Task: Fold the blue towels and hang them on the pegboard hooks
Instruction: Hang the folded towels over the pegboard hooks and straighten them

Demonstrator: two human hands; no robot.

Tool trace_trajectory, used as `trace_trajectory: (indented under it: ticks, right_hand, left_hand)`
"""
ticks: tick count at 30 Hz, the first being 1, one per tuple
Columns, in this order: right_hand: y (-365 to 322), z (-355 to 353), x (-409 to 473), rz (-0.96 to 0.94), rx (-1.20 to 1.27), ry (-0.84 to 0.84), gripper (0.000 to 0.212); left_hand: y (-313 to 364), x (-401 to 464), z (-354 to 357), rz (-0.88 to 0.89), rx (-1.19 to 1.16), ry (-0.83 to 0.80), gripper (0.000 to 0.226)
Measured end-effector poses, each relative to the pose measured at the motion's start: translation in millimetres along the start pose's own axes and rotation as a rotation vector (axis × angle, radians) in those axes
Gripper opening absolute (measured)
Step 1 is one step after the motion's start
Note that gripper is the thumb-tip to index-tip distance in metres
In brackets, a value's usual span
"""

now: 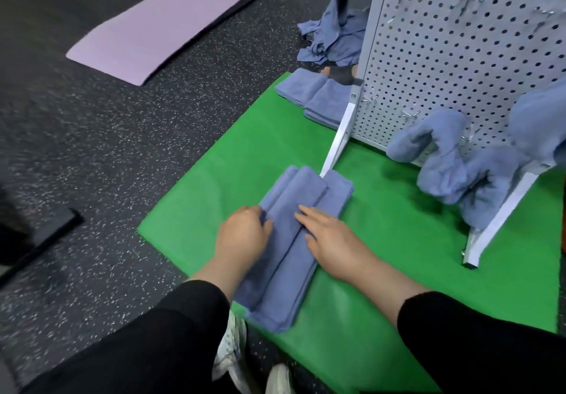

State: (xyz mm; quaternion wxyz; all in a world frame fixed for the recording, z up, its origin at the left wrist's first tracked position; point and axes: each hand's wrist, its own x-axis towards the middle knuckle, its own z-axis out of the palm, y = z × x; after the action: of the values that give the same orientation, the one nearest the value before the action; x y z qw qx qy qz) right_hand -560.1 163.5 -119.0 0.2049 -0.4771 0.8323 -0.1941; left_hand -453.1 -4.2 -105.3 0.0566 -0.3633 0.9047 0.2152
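A blue towel (288, 255) lies on the green mat (382, 240), folded lengthwise into a long strip with a crease down its middle. My left hand (242, 234) curls its fingers over the strip's left edge. My right hand (327, 234) lies flat on the right half, fingers straight and pressing along the crease. The white pegboard (459, 56) stands at the right on angled feet. Blue towels (453, 160) hang from its lower hooks (410, 114), bunched and drooping.
Two folded blue towels (318, 96) lie on the mat's far corner by the pegboard's left foot. A loose heap of blue cloth (333, 35) sits behind the board. A purple mat (165, 22) lies on the speckled dark floor. My shoes (235, 354) are at the mat's near edge.
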Motion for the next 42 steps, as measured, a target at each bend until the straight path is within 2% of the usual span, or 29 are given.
trace_trajectory:
  ticks: [4,8,14,17,20,22,24,27,30,32,34,36,39,41,42]
  right_hand:
    - [-8,13,3,0.027,-0.092,-0.129,0.056]
    - [-11,14,5,0.048,-0.087,-0.12,0.056]
    - [-16,8,3,0.115,0.102,-0.049,0.054]
    - [-23,0,-1,0.194,0.22,0.05,0.051]
    - [-32,-16,-4,0.27,0.316,0.186,0.047]
    - [-37,-33,-6,0.309,0.334,0.256,0.045]
    - [-39,-52,-8,0.338,0.363,0.329,0.041]
    - [-35,-80,-12,0.293,0.275,0.41,0.046]
    - [-28,-110,-20,0.328,0.036,0.349,0.056]
    - [-23,-129,-25,0.333,0.059,0.282,0.052]
    - [-18,-145,-29,0.289,0.215,0.261,0.047]
    - [-10,-157,-30,0.268,0.305,0.271,0.049]
    - [-1,-164,-31,0.291,0.266,0.273,0.033]
    - [4,-167,-32,0.3,0.243,0.307,0.027]
    - [4,-167,-32,0.307,0.241,0.322,0.027]
  left_hand:
    - [-8,-6,3,-0.006,0.039,0.034,0.034]
    - [-1,-2,4,0.055,0.107,0.019,0.035]
    - [19,3,2,-0.006,0.083,-0.015,0.03]
    - [34,6,-12,-0.065,-0.16,-0.09,0.02]
    - [53,6,-28,-0.101,-0.465,-0.182,0.027]
    - [68,2,-39,-0.169,-0.672,-0.203,0.026]
    - [83,-1,-48,-0.281,-0.944,-0.243,0.015]
    - [110,-6,-65,-0.391,-1.263,-0.391,0.036]
    - [132,-21,-84,-0.32,-1.38,-0.6,0.056]
    - [143,-29,-91,-0.23,-1.483,-0.713,0.07]
    - [154,-32,-92,-0.167,-1.561,-0.77,0.074]
    - [159,-31,-90,-0.149,-1.574,-0.758,0.067]
    - [160,-28,-86,-0.104,-1.438,-0.647,0.055]
    - [159,-28,-85,-0.005,-1.267,-0.457,0.041]
    - [155,-25,-84,0.095,-1.072,-0.276,0.035]
